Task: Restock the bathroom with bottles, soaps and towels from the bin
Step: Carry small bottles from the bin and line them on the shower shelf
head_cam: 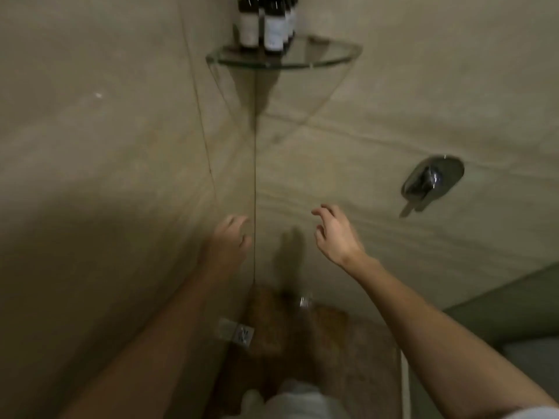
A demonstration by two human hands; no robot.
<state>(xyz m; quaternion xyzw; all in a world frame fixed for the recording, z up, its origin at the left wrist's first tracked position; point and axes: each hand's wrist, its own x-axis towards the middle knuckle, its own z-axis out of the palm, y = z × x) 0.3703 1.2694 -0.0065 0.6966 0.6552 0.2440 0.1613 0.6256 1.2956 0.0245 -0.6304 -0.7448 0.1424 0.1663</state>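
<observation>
Several dark bottles (266, 24) with pale labels stand together on a glass corner shelf (326, 60) high in the shower corner. Both my hands hang well below the shelf and hold nothing. My left hand (228, 240) has loosely curled fingers, just left of the corner seam. My right hand (335, 234) is to the right of the seam with its fingers relaxed and spread. No bin, soap or towel is clearly in view.
Beige tiled walls meet in a corner straight ahead. A chrome shower mixer handle (431, 181) sticks out of the right wall. A small metal drain (242, 334) lies in the brown floor below. Something white (298, 397) shows at the bottom edge.
</observation>
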